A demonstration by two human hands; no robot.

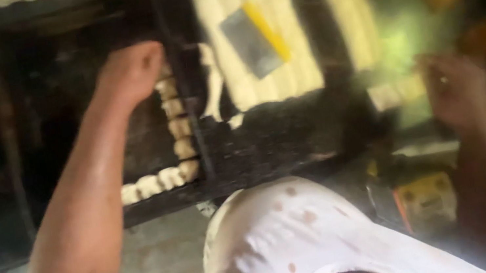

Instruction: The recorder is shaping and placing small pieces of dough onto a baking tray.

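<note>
Left hand (pixel 132 73) curled shut, over a dark tray (pixel 146 133) edged with about eight dough pieces (pixel 178 128) just below and right of the knuckles (blurred count). Right hand (pixel 458 88) raised, fingers loosely apart, holding nothing visible. Beyond, one scraper (pixel 255 37) on pale dough rolls (pixel 292 54).

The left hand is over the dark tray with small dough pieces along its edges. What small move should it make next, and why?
Probably the left hand should set a piece at the top of the right-hand row of dough pieces. The pieces line only the right and lower edges of the dark tray, and the hand hovers at that row's upper end. The blur hides whether it holds one.
</note>
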